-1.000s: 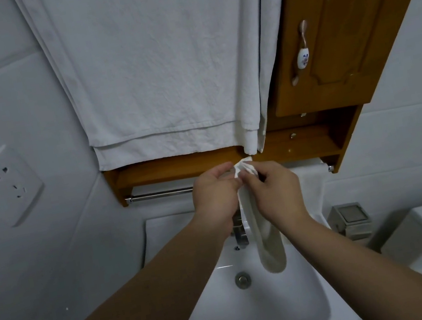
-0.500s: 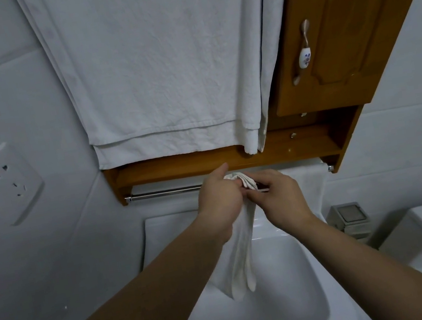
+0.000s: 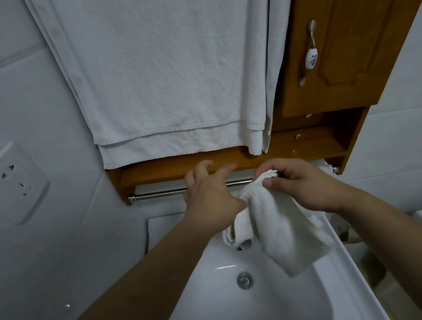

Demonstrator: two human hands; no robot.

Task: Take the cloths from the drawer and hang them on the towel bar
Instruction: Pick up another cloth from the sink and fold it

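- Your right hand point(image 3: 302, 186) pinches the bunched top edge of the small white terry cloth point(image 3: 282, 228) between the thumb and curled fingertips.
- Your left hand point(image 3: 210, 197) holds nothing. Its fingers are spread and fairly straight, pointing to 12 o'clock across the slim chrome towel bar point(image 3: 159, 194), and its thumb side lies against the cloth.
- The cloth hangs from your pinch toward 5 o'clock, just below the bar and not draped over it, above the white ceramic basin point(image 3: 258, 314) at 6 o'clock.
- The bar sits under the brown wooden wall cabinet point(image 3: 349, 25) at 1 o'clock.
- A large white bath towel point(image 3: 161, 70) hangs at 12 o'clock.
- A white plastic wall socket point(image 3: 8, 182) sits at 9 o'clock.
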